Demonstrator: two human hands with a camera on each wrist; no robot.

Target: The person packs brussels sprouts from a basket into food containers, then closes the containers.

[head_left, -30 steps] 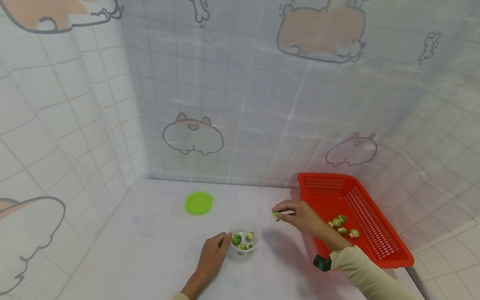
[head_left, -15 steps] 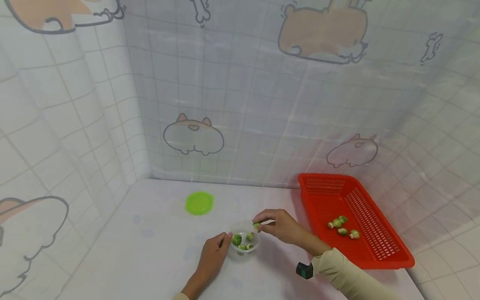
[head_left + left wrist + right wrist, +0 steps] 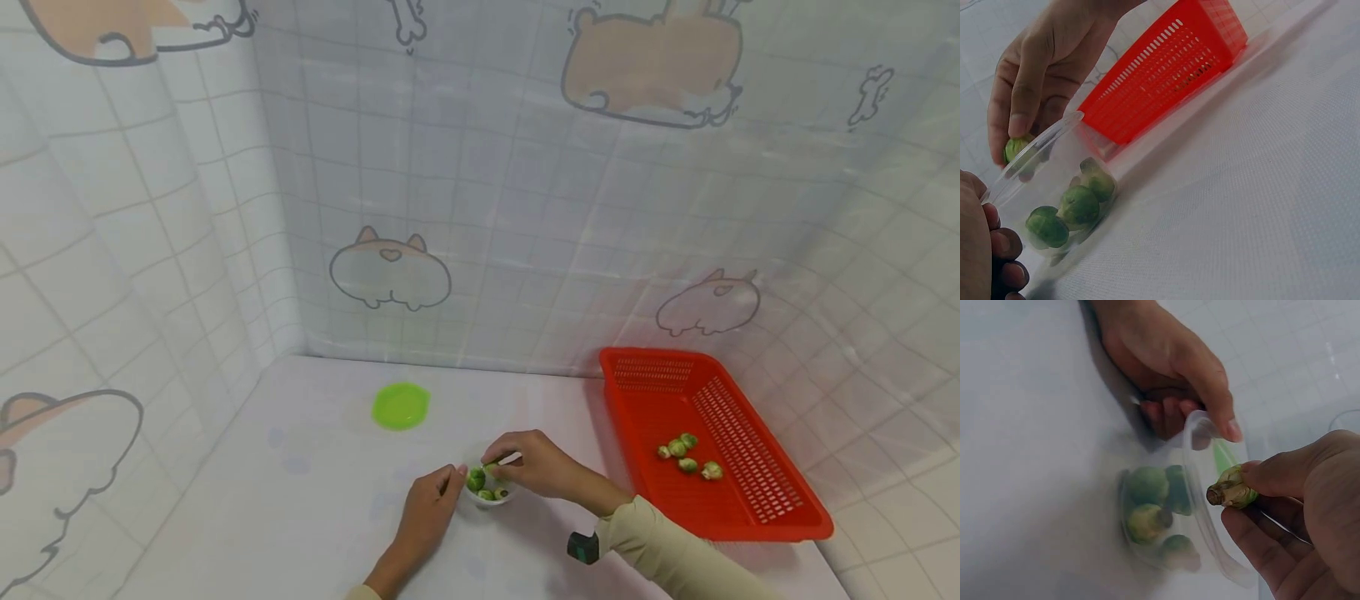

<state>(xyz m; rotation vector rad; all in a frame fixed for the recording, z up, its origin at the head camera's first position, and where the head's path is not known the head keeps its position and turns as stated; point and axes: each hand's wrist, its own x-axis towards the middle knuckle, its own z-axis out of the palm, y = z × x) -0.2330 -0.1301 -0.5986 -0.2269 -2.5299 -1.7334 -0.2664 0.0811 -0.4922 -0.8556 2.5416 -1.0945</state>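
Observation:
A small clear plastic container stands on the table with several Brussels sprouts inside. My left hand holds its left side, the thumb over the rim and the other fingers curled against the outside wall. Between thumb and fingertips, my right hand pinches one Brussels sprout at the container's mouth. That sprout's cut brown stem shows in the right wrist view. From the head, the right hand covers part of the container's far right side.
A red perforated basket sits to the right, holding several loose Brussels sprouts. Farther back and left lies a bright green lid-like piece on the white table. A patterned curtain rises along the back.
My right hand has moved left and down from beside the basket to over the container, carrying the pinched Brussels sprout. My left hand keeps its hold on the container.

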